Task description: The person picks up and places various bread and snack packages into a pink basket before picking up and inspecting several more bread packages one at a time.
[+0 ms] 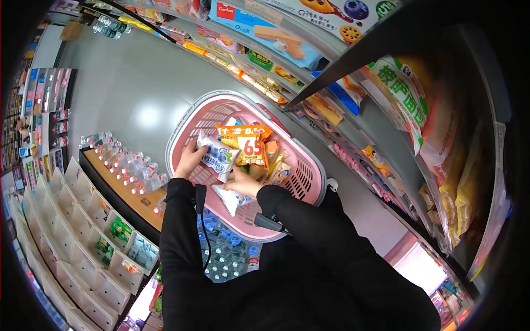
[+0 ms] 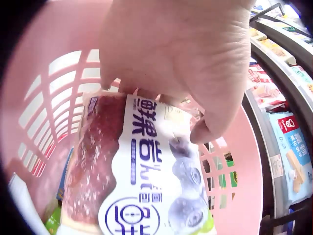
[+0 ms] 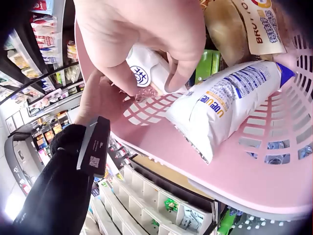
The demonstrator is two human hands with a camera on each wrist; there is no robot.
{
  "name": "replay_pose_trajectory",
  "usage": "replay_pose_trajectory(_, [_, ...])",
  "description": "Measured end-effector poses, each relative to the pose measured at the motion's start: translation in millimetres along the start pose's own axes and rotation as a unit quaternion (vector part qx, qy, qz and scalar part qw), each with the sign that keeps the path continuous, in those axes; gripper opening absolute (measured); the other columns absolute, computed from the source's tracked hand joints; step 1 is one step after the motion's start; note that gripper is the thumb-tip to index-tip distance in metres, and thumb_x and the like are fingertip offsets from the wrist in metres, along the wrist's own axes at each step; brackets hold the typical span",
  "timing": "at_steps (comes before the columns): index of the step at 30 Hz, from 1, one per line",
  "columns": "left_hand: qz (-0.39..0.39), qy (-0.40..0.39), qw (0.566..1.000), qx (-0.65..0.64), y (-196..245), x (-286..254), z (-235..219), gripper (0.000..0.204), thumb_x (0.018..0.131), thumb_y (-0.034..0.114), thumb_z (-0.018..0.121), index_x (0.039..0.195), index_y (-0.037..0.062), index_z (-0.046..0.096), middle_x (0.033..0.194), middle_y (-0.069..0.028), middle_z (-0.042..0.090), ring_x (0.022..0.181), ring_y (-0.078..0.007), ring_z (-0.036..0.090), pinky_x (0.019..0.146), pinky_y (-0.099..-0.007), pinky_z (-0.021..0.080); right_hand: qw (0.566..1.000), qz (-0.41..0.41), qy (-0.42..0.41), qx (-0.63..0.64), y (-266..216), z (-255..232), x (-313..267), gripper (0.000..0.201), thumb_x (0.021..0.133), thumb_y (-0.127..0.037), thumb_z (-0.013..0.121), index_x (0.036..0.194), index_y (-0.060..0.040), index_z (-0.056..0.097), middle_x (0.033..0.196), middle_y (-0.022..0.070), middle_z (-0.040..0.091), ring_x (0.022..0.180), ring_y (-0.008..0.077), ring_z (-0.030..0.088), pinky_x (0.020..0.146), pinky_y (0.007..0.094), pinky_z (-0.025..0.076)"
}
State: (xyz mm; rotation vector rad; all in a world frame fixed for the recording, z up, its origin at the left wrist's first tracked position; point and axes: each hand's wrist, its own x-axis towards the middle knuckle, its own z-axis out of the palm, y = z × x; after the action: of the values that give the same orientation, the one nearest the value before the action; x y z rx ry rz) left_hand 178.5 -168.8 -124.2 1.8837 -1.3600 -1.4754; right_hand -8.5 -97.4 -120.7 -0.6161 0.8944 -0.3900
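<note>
In the head view a white pack with blueberries is held in a pink basket. The left hand grips its upper end; in the left wrist view that hand has fingers behind the pack and the thumb at its edge. The right hand is at the pack's lower end, and in the right wrist view its thumb and fingers pinch the pack's end. Beside them lie an orange pack marked 65 and a white bag.
Shelves of packaged snacks run along the right. Bottles stand on a wooden-topped counter to the left, above white bins. More bottles are below the basket. Grey floor shows beyond.
</note>
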Motion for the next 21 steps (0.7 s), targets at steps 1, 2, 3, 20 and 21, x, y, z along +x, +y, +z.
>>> replay_pose_trajectory(1, [-0.054,-0.031,0.998,-0.013,-2.5,0.7,-1.0,0.039,0.073,0.018,0.054,0.102,-0.0067,0.048,0.084,-0.0120,0.058,0.069,-0.0177,0.057,0.059,-0.0278,0.046,0.999,-0.005,-0.017,0.028,-3.4,0.3,0.1,0.068,0.067,-0.009,0.062,0.122,0.0029,0.023,0.100,0.0136,0.052,0.091,0.0202,0.052,0.076,0.0280,0.042])
replay_pose_trajectory(2, [-0.052,-0.033,0.998,-0.010,0.2,-0.9,2.3,0.039,0.073,0.018,0.054,0.102,-0.0067,0.048,0.084,-0.0120,0.058,0.069,-0.0177,0.057,0.059,-0.0278,0.046,0.999,-0.007,-0.015,0.030,-2.0,-0.1,0.3,0.068,0.067,-0.009,0.062,0.122,0.0029,0.023,0.100,0.0136,0.052,0.091,0.0202,0.052,0.076,0.0280,0.042])
replay_pose_trajectory(3, [-0.044,-0.003,0.999,0.022,3.9,-4.3,5.8,0.039,0.072,0.017,0.054,0.102,-0.0067,0.048,0.083,-0.0120,0.058,0.071,-0.0169,0.057,0.061,-0.0277,0.045,0.999,-0.007,-0.026,0.035,-1.6,-1.0,-0.4,0.067,0.067,-0.008,0.062,0.121,0.0025,0.024,0.100,0.0130,0.052,0.089,0.0190,0.052,0.075,0.0280,0.042])
replay_pose_trajectory(20, [0.288,-0.330,0.859,0.265,262.0,-183.5,140.3,0.053,0.076,0.027,0.057,0.118,-0.0002,0.040,0.109,-0.0207,0.050,0.102,-0.0296,0.049,0.086,-0.0330,0.038,0.946,-0.183,0.000,-0.267,-70.6,-116.1,-384.6,0.047,0.075,-0.016,0.060,0.115,-0.0001,0.040,0.108,0.0132,0.050,0.091,0.0175,0.052,0.077,0.0295,0.044])
replay_pose_trajectory(21, [0.280,-0.378,0.854,0.223,279.6,-189.2,159.6,0.050,0.078,0.026,0.056,0.118,-0.0004,0.040,0.109,-0.0188,0.051,0.102,-0.0268,0.049,0.086,-0.0322,0.038,0.948,-0.195,0.031,-0.251,-69.9,-116.6,-413.4,0.047,0.075,-0.016,0.060,0.115,-0.0008,0.040,0.108,0.0119,0.050,0.092,0.0171,0.052,0.077,0.0294,0.044])
